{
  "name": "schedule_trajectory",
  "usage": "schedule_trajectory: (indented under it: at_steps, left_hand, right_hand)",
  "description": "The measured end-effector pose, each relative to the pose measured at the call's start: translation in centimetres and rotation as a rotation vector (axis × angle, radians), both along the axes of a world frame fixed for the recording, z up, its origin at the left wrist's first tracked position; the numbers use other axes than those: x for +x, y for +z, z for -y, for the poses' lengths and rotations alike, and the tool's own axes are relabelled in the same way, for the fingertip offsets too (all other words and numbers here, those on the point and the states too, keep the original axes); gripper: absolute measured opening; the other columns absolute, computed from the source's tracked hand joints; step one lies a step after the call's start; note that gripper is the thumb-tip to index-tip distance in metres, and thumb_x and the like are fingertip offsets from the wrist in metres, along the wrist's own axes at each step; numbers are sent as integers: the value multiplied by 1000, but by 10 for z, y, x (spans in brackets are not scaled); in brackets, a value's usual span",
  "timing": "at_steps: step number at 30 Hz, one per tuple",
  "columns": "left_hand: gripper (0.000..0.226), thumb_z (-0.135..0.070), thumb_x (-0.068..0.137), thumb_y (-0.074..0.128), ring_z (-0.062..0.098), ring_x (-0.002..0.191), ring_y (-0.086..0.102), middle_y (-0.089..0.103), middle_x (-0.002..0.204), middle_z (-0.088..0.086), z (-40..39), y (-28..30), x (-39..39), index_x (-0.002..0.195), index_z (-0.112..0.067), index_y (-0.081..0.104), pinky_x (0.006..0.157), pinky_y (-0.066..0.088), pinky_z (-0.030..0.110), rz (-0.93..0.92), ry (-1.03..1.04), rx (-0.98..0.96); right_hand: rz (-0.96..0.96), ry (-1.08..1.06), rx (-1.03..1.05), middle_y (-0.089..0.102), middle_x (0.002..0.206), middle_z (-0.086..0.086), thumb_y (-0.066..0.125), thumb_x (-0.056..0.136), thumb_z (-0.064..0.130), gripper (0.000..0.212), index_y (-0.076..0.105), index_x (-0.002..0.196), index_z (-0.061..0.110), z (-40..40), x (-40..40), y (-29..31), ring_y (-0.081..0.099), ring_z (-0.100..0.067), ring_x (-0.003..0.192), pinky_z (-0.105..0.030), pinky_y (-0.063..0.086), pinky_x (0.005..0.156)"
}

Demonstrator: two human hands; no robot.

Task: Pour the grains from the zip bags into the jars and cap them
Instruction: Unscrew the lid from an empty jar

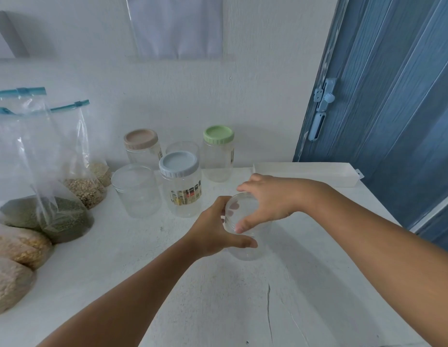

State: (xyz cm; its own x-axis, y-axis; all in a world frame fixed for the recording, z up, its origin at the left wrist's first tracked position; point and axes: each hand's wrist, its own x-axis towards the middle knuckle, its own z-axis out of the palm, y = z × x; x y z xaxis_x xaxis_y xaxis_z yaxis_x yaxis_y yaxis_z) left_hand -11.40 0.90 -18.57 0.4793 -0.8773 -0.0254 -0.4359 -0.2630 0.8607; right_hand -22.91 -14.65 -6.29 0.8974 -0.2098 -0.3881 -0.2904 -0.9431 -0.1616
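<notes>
A clear jar [245, 249] with a clear lid [240, 209] stands on the white table [218, 296] in front of me. My left hand [213, 231] grips the jar's side. My right hand [270, 199] curls over the lid from above. Behind it stand a jar with a blue cap [179, 164], one with a beige cap [140, 139], one with a green cap [218, 134] and a clear-lidded jar [135, 191]. At the left lie zip bags: green grains [50, 216], brown grains [84, 189], yellow grains [20, 244] and pale grains [7, 284].
A white tray [305, 171] sits at the table's back right edge. A blue folding door [383, 108] stands at the right. The wall is close behind the jars. One more clear jar [182, 147] hides behind the blue-capped one.
</notes>
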Motion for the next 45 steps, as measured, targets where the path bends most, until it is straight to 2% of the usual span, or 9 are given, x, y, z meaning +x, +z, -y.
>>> schedule_trajectory:
  at_steps: [3, 8, 11, 16, 25, 29, 35, 39, 45]
  left_hand:
    - [106, -60, 52, 97, 4, 123, 56, 55, 133, -23, 0, 0, -1, 141, -41, 43, 95, 49, 19, 5, 0, -9]
    - [103, -52, 58, 100, -4, 121, 54, 54, 132, -26, -1, 2, -1, 141, -39, 42, 89, 44, 10, 18, -3, -25]
    - [101, -52, 58, 99, -2, 120, 55, 54, 131, -26, 0, 2, -2, 141, -39, 42, 87, 45, 10, 13, -5, -18]
    - [111, -62, 51, 97, 5, 124, 56, 55, 135, -23, 0, 4, -2, 144, -37, 42, 92, 45, 15, 11, 0, -9]
    - [101, -52, 55, 100, 9, 122, 57, 57, 133, -18, -18, 6, 19, 139, -33, 47, 94, 50, 19, 62, 58, 11]
    - [104, -53, 54, 100, 8, 122, 57, 57, 132, -18, -27, 5, 28, 140, -31, 47, 94, 49, 19, 71, 81, 18]
    - [101, -52, 56, 99, 10, 124, 57, 56, 133, -17, -26, 6, 26, 139, -34, 45, 95, 49, 19, 63, 84, 34]
    - [102, -51, 56, 100, 11, 126, 56, 56, 135, -17, -27, 6, 23, 141, -34, 44, 93, 49, 18, 39, 91, 42]
    - [130, -54, 56, 98, 17, 139, 46, 42, 156, -6, -37, 19, 16, 158, -31, 21, 117, 43, 41, -26, 54, 139]
  right_hand:
    - [-1, 18, 28, 38, 144, 14, 79, 71, 75, 106, 32, 157, 35, 0, 1, -3, 47, -15, 132, -39, 48, 106]
    - [-78, 82, 37, 7, 170, 15, 82, 70, 71, 130, 3, 166, 32, 0, 1, 2, 12, -14, 157, -43, 26, 125]
    - [-63, 31, -24, 32, 156, 8, 75, 67, 83, 119, 20, 162, 35, -2, 2, -1, 35, -19, 143, -46, 41, 114]
    - [25, 115, 33, 41, 138, 11, 89, 68, 51, 102, 31, 152, 40, -2, 4, 3, 43, -14, 125, -41, 50, 104]
    - [516, -238, 704, 40, 154, 7, 102, 58, 41, 109, 35, 143, 38, 38, -54, -21, 47, -4, 141, -34, 38, 121]
    - [706, -559, 949, 55, 144, 8, 102, 35, 61, 119, 42, 133, 34, 41, -78, -86, 56, -6, 133, -43, 42, 119]
    - [544, -642, 585, 41, 143, 13, 87, 54, 77, 110, 28, 139, 41, 26, -78, -149, 37, -16, 135, -41, 34, 116]
    - [423, -570, 324, 34, 150, 6, 86, 68, 66, 115, 25, 156, 24, 27, -80, -157, 28, -22, 140, -39, 23, 120]
    - [498, -571, 461, 23, 168, 4, 68, 81, 74, 108, 17, 164, 30, 26, -82, -130, 23, -20, 153, -42, 26, 122]
